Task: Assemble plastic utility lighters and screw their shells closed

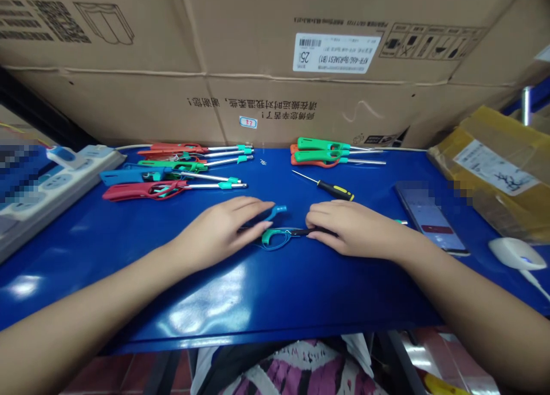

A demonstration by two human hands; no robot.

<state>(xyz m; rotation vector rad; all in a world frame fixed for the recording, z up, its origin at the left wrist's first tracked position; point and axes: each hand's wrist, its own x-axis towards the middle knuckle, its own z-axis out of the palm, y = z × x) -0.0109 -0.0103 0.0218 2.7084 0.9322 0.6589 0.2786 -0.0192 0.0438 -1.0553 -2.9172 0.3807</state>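
My left hand (223, 229) lies palm down on the blue table (129, 251), fingers stretched over the blue handle end of a long lighter (275, 237). My right hand (350, 226) rests beside it, fingers curled onto the lighter's dark middle part. The lighter lies flat between both hands, its teal trigger loop showing and a blue piece (277, 211) poking up by my left fingertips. Its far end is hidden under my right hand.
A pile of red, blue and green lighters (172, 171) lies at the back left; a smaller green and orange stack (326, 152) at the back centre. A black-yellow screwdriver (329, 187), a phone (429, 217), a power strip (51, 183), a white mouse (513, 253) and cardboard boxes (258, 57) surround them.
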